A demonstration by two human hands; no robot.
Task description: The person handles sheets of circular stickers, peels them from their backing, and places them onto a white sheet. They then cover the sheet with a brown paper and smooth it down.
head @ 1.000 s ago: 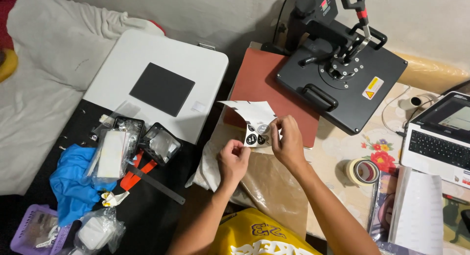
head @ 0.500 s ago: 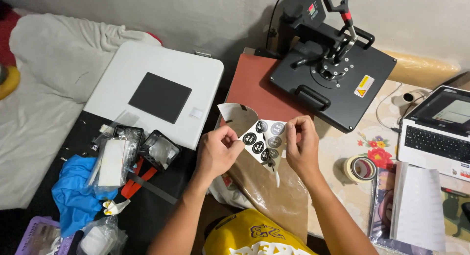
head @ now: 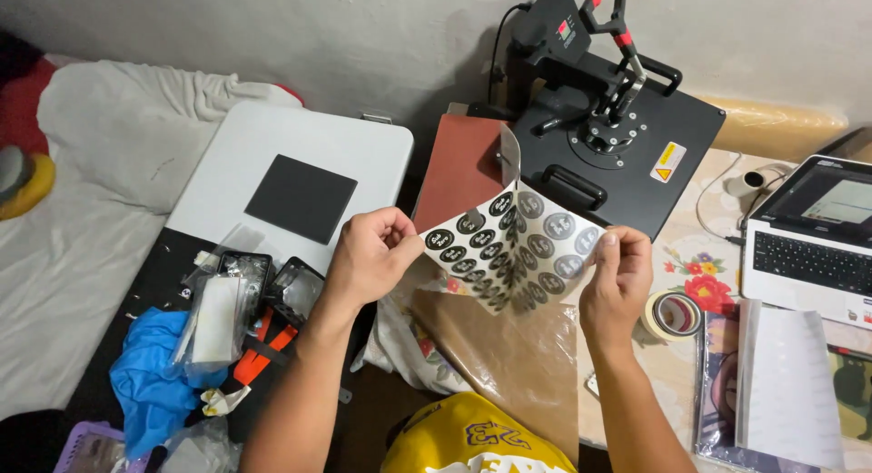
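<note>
- The left hand pinches the left edge of a curled white sheet printed with rows of round black-and-white badge designs, thumb on top and fingers closed behind it.
- The right hand nips the sheet's right edge between thumb and forefinger, so the paper hangs in the air between both hands, above the bench and in front of the person's chest.
- The sheet bows into a fold down its middle, its top corner curling upward; holding it only by the edges keeps fingers off the printed circles.
- Directly below lies a brown sheet of baking-type paper spread over crumpled white cloth, just beside the person's yellow shirt.
- Behind the sheet stands a black heat press with a red-handled lever; its rust-red lower pad is swung clear and bare.
- To the left sits a white flat-topped machine with a black square panel, near clear plastic cases and a blue cloth.
- A roll of beige tape and an open silver laptop lie to the right.
</note>
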